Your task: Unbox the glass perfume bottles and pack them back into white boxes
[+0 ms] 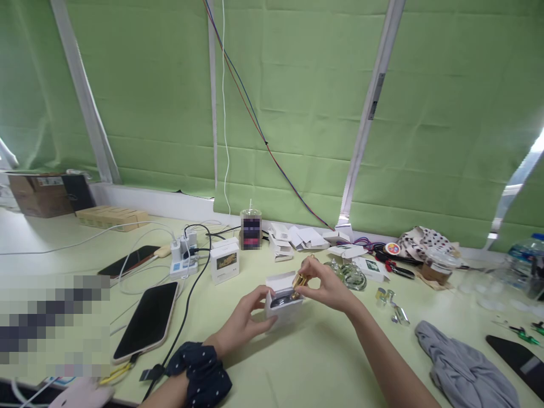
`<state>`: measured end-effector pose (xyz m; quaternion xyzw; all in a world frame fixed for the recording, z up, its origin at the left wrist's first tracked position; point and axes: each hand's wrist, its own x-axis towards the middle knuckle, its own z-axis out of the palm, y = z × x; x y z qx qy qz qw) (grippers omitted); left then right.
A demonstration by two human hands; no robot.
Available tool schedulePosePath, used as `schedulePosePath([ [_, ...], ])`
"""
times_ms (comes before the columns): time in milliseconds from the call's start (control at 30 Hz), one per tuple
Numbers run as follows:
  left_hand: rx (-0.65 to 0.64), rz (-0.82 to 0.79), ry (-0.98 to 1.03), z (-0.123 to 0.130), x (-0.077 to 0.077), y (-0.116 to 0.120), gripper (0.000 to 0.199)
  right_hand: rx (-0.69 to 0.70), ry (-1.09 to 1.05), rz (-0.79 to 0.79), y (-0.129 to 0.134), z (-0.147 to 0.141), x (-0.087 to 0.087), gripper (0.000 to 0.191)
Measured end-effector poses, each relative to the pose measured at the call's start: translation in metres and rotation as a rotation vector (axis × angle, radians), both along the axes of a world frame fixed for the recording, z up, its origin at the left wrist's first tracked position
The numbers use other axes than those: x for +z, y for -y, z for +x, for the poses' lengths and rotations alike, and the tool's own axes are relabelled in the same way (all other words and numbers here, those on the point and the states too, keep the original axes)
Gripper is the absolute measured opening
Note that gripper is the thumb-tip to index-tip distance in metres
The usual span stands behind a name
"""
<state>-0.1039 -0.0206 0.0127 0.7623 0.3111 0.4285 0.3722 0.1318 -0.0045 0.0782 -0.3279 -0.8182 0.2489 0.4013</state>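
Note:
My left hand [243, 318] grips a small white box [289, 310] by its left side, thumb in front and fingers behind. The box stands with its top flap open, and something dark and shiny [280, 301] shows inside. Above the right end of the opening, my right hand [326, 287] pinches a small gold-coloured metal piece [300, 280]. Its exact kind is hard to make out, and my fingers cover part of it. Just beyond my right hand lie clear greenish coiled pieces [353, 277].
A closed white box [225, 260] stands left of my hands, near a power strip [183, 266] with cables. Phones [147, 320] lie further left. Opened white cartons [308, 238] line the back. On the right are small metal parts [399, 314], a grey cloth [463, 362] and a lidded cup [440, 266].

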Motion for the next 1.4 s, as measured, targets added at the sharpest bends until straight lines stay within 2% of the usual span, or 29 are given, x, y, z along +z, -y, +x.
schedulePosePath([
  [100,0.032,0.085,-0.068,0.0,-0.001,0.0,0.025,0.02,0.028,-0.001,-0.001,0.003,-0.001,0.023],
  [333,0.054,0.125,-0.122,0.001,0.0,0.003,0.026,-0.003,0.017,-0.049,-0.002,0.0,-0.005,0.024],
  [533,0.049,0.195,-0.193,0.004,0.01,0.003,0.028,-0.011,0.003,-0.075,0.002,-0.003,-0.006,0.023],
  [667,0.016,0.179,-0.269,0.005,0.018,-0.001,0.042,-0.008,-0.022,-0.104,0.0,-0.002,-0.009,0.025],
  [767,0.017,0.173,-0.29,0.004,0.017,-0.003,0.047,-0.003,-0.029,-0.126,-0.001,-0.002,-0.01,0.026],
  [867,0.038,0.18,-0.271,0.005,0.016,-0.003,0.039,0.008,-0.04,-0.14,-0.001,-0.003,-0.01,0.026],
  [1000,0.046,0.226,-0.263,0.007,0.019,0.0,0.01,0.0,-0.026,-0.103,0.001,-0.006,-0.006,0.023],
  [1067,0.043,0.251,-0.274,0.007,0.02,0.0,0.007,-0.023,0.027,-0.062,0.002,-0.008,-0.004,0.02],
  [1167,0.049,0.25,-0.292,0.005,0.02,-0.001,0.009,-0.051,0.115,-0.014,0.003,-0.012,-0.002,0.011],
  [1267,0.038,0.178,-0.334,0.002,0.022,-0.003,0.015,-0.089,0.166,0.024,0.003,-0.014,-0.002,0.007],
  [1400,-0.014,0.064,-0.441,-0.002,0.036,-0.001,0.036,-0.124,0.166,0.041,0.004,-0.015,-0.002,0.007],
])
